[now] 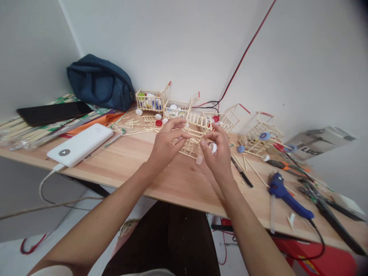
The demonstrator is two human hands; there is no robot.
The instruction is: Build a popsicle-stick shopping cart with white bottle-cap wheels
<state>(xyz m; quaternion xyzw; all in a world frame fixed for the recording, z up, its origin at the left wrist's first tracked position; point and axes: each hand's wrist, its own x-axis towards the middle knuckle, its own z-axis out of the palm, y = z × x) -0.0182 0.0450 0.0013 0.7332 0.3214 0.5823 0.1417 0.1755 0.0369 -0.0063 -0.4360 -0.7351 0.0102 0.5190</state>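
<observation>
My left hand [169, 140] and my right hand [217, 153] both grip a small cart built of wooden sticks [192, 145], held just above the wooden table [138, 161]. The left fingers curl over its top left side. The right fingers pinch its right side, where a white bottle cap [213, 147] sits against the palm. Another white cap [199, 160] hangs at the cart's lower edge. Behind the hands stand more stick carts [151, 99], some holding coloured caps.
A blue glue gun [283, 193], a black pen [242, 174], pliers and scissors lie at the right. A white power bank [80, 143], a black phone [53, 112] and a dark blue pouch [100, 81] sit at the left. Loose sticks and caps litter the back middle.
</observation>
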